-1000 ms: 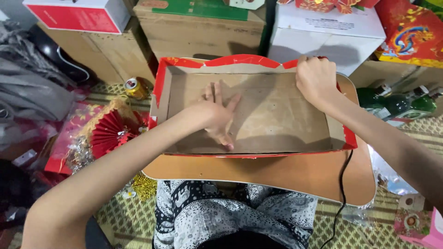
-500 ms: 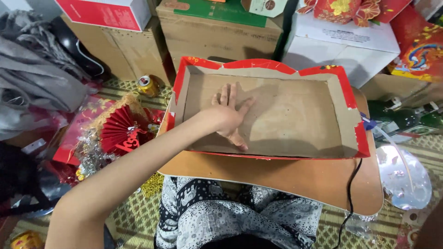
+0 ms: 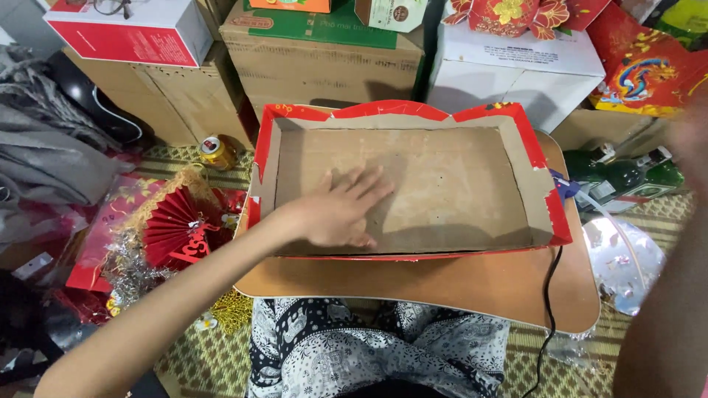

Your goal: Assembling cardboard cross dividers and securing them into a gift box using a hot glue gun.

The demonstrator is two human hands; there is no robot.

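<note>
A: Starting at the far left, a red paper fan (image 3: 179,234) lies on the mat among tinsel, with a gold drink can (image 3: 214,152) beyond it. Neither touches the small wooden table (image 3: 442,284).

B: And the person's left hand (image 3: 335,214)?

A: It lies flat on the floor of the shallow cardboard tray (image 3: 472,188), fingers open and spread, gripping nothing. The tray, red along its rim, sits on the table, filling most of it, with its near wall close to the table's near edge.

B: So a hard push from that palm could slide the tray toward the person's lap?

A: Likely, since only one hand steadies it. The thin walls might also buckle if weight shifts onto them.

B: What about the right?

A: The right hand (image 3: 689,140) is a blur at the far right edge, well away from the tray; whether its fingers are open or closed cannot be told. A black cable (image 3: 547,295) hangs over the table's right near edge, and a sweeping arm could snag it. Green bottles (image 3: 627,177) stand just past the table there, easy to knock.
</note>
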